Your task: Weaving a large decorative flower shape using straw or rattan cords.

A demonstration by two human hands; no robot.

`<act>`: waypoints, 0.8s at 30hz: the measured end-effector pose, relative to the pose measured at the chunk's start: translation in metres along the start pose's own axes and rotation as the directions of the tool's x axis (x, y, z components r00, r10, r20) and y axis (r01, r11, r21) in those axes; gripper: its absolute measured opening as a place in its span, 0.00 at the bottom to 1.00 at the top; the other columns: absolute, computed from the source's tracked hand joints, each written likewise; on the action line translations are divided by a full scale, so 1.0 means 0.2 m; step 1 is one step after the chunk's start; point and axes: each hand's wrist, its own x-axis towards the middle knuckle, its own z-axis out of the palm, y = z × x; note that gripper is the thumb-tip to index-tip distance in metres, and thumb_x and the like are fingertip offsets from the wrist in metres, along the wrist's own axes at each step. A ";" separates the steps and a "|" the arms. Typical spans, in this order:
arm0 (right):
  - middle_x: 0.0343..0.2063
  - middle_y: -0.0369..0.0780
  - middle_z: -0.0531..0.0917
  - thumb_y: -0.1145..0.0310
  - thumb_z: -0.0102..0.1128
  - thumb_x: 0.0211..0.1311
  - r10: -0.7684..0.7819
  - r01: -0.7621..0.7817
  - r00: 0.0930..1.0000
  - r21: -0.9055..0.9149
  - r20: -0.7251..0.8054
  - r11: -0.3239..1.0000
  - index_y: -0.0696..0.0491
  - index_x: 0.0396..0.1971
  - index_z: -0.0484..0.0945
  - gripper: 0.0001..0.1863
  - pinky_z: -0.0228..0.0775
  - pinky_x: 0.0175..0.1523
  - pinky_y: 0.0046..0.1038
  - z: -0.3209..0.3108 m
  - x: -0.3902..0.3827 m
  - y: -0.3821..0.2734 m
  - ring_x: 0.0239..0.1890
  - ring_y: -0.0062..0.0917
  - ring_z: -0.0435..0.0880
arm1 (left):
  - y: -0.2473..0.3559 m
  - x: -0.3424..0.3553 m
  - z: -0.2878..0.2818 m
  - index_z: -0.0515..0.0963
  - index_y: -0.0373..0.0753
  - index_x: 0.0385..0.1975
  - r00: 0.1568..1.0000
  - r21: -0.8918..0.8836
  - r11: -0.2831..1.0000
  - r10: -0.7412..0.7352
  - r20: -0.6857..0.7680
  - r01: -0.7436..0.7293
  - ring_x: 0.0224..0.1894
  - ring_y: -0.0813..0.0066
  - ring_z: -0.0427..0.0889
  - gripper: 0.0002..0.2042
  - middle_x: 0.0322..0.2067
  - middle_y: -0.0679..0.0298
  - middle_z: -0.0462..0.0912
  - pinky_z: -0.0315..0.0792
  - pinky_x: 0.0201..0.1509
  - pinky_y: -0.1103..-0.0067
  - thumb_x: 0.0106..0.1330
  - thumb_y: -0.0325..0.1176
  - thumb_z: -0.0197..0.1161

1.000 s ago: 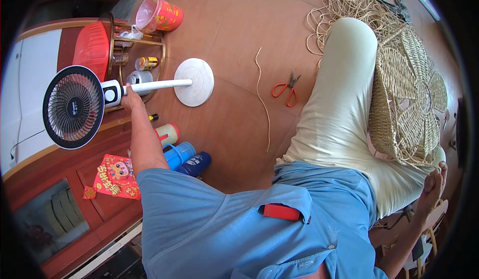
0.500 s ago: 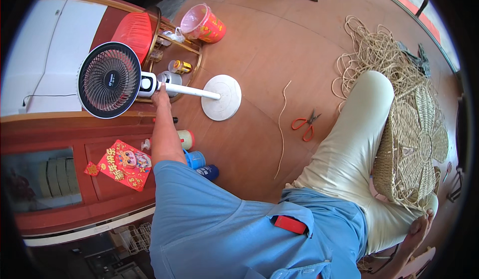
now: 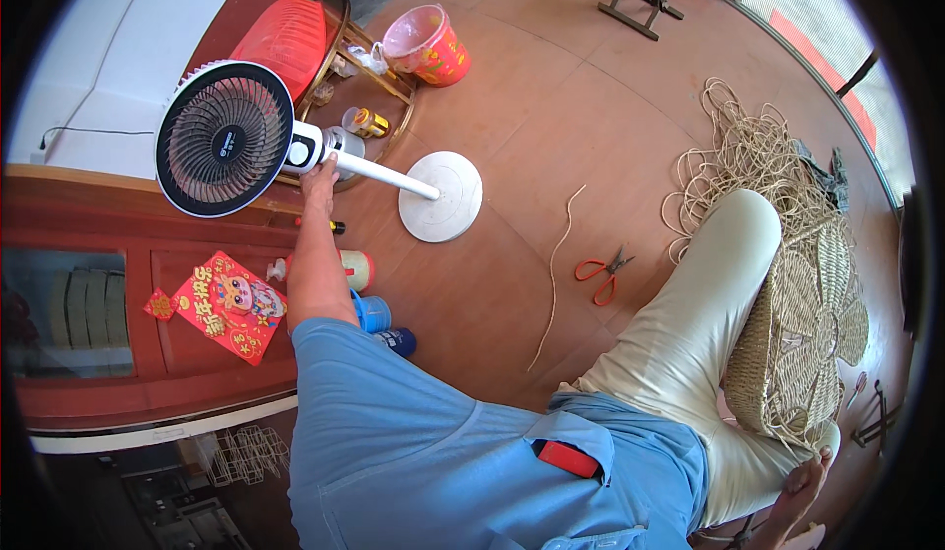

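Left hand (image 3: 318,184) wraps white fan pole (image 3: 379,173), upper left; right hand (image 3: 807,477), lower right by woven basket (image 3: 789,338), grip cannot be told

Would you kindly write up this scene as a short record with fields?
Left hand: at the upper pole of the white fan; grip unclear
Right hand: near the lower edge of the woven piece
Floor, ahead: red-handled scissors, blades apart; single cord
Floor, right: tangled cord heap
Beyond fan: pink bucket
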 end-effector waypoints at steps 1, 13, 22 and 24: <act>0.18 0.26 0.61 0.69 0.53 0.85 0.007 -0.007 1.000 0.037 -0.001 0.999 0.51 0.61 0.70 0.12 0.50 0.18 0.15 -0.01 0.00 0.00 0.15 0.07 0.55 | 0.00 0.01 -0.01 0.77 0.42 0.67 1.000 0.011 1.000 -0.009 0.030 0.008 0.66 0.70 0.79 0.25 0.64 0.65 0.80 0.81 0.67 0.66 0.73 0.35 0.77; 0.20 0.26 0.64 0.68 0.53 0.85 0.069 -0.071 0.997 0.109 0.016 0.992 0.50 0.57 0.72 0.08 0.51 0.18 0.16 -0.06 0.02 -0.02 0.16 0.08 0.56 | -0.01 0.00 0.01 0.78 0.43 0.67 0.994 0.034 0.999 0.034 0.103 -0.038 0.65 0.70 0.80 0.23 0.62 0.65 0.82 0.80 0.66 0.65 0.75 0.39 0.74; 0.22 0.27 0.64 0.73 0.56 0.80 -0.185 0.187 0.982 -0.215 0.031 0.958 0.55 0.55 0.79 0.09 0.51 0.22 0.21 -0.19 0.05 0.07 0.20 0.13 0.57 | -0.15 0.03 0.34 0.77 0.43 0.65 0.934 0.102 0.992 0.100 -0.342 -0.069 0.55 0.60 0.86 0.31 0.58 0.61 0.87 0.79 0.56 0.58 0.64 0.42 0.81; 0.25 0.29 0.66 0.79 0.59 0.74 -0.392 0.392 0.913 -0.505 0.111 0.769 0.60 0.51 0.84 0.10 0.50 0.25 0.26 -0.24 0.05 0.10 0.23 0.18 0.57 | -0.12 0.02 0.37 0.80 0.40 0.63 0.902 0.261 0.963 0.168 -0.397 -0.065 0.57 0.55 0.87 0.31 0.58 0.56 0.87 0.79 0.60 0.58 0.62 0.44 0.82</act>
